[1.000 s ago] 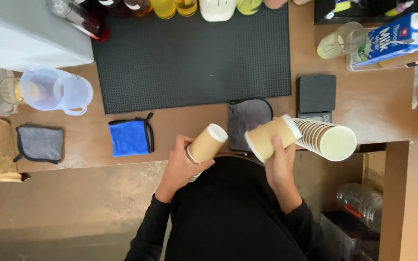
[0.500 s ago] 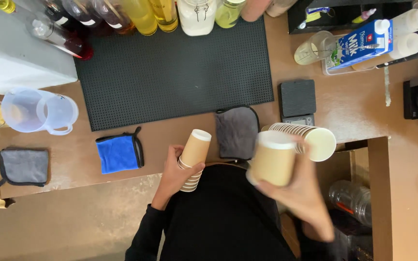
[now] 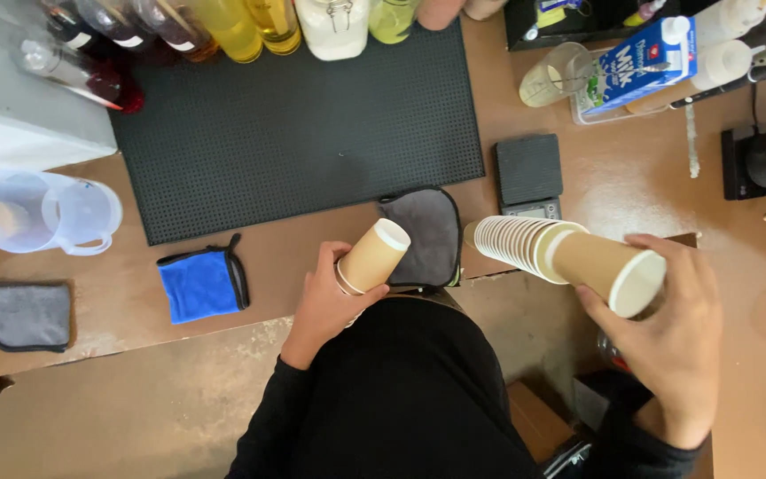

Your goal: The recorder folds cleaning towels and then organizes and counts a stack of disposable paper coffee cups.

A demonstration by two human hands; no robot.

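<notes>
My left hand (image 3: 325,306) grips a single brown paper cup (image 3: 372,257), tilted with its base pointing up and away, close to my body above the counter edge. My right hand (image 3: 671,333) holds a long stack of nested brown paper cups (image 3: 569,257) lying sideways. The stack's white rims fan out to the left and its closed base faces right, by my fingers. The two hands are well apart, with a grey cloth (image 3: 432,232) on the counter between them.
A black rubber mat (image 3: 299,124) covers the counter's middle, with bottles (image 3: 223,27) along its far edge. A blue cloth (image 3: 201,282), another grey cloth (image 3: 24,315) and clear jugs (image 3: 46,213) lie left. A small black scale (image 3: 529,173), milk carton (image 3: 636,62) and glass sit right.
My right hand has swung the cup stack around and out to the right, so its base now faces right. My left hand keeps the single cup almost where it was.
</notes>
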